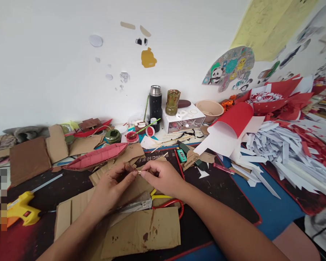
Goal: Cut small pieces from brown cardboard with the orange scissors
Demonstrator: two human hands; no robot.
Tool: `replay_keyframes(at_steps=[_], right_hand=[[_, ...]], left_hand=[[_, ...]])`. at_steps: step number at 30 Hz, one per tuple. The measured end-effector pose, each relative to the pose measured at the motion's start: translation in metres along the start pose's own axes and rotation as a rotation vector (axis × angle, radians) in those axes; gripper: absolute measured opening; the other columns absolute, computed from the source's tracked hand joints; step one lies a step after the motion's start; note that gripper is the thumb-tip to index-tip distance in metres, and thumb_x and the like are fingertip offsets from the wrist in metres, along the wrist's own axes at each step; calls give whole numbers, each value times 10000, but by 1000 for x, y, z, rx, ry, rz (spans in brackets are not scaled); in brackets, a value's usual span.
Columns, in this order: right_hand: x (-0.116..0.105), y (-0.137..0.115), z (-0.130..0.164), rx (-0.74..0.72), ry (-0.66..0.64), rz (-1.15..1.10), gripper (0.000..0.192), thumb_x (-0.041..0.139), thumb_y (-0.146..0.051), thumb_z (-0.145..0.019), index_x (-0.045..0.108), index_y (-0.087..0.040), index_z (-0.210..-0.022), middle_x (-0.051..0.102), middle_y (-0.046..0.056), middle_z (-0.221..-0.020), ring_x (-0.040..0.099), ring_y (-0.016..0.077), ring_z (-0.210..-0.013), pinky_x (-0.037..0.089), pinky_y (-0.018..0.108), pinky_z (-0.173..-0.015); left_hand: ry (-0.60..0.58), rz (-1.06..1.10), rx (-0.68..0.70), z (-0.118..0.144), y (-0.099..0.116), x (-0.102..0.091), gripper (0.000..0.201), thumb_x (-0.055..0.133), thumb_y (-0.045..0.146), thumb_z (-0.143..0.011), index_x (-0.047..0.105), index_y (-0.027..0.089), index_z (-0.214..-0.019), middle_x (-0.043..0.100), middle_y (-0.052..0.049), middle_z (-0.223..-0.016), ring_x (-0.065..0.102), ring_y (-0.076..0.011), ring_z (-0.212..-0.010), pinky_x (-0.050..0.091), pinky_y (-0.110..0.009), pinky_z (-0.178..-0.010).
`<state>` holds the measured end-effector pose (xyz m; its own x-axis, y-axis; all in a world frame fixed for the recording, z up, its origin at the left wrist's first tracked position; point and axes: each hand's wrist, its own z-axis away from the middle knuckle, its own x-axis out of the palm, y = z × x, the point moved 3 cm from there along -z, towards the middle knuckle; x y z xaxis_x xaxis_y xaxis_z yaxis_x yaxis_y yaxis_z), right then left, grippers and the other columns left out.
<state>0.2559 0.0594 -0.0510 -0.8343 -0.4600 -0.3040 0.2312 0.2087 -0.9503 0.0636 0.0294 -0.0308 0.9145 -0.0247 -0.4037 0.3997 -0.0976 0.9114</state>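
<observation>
My left hand [114, 185] and my right hand [163, 177] meet over the desk's middle, fingertips pinched on a small thin wooden stick [139, 173] held between them. Under them lie brown cardboard pieces [141, 232] and scissors [148, 202] with yellow and red handles. A red-painted cardboard boat shape [96, 156] lies just beyond my left hand.
A yellow glue gun [21, 209] lies at the left. At the back stand a black flask [155, 103], a paint jar with brush [132, 136], a white box [183, 119] and a bowl [209, 108]. Red and white paper strips [282, 152] pile up at the right.
</observation>
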Motion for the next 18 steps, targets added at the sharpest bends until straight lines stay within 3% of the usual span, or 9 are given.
replay_keyframes(at_steps=[18], right_hand=[[1,-2,0,75,-43,-94,167,688,-369,-1021,719,-206,-1011,572,-64,-623,504,120,-542,368,246,-551]], left_hand=[[55,-54,32,2,0,0,333,712,573,-898,723,255,-803,758,-15,-781,692,-229,-763,583,-330,-743]])
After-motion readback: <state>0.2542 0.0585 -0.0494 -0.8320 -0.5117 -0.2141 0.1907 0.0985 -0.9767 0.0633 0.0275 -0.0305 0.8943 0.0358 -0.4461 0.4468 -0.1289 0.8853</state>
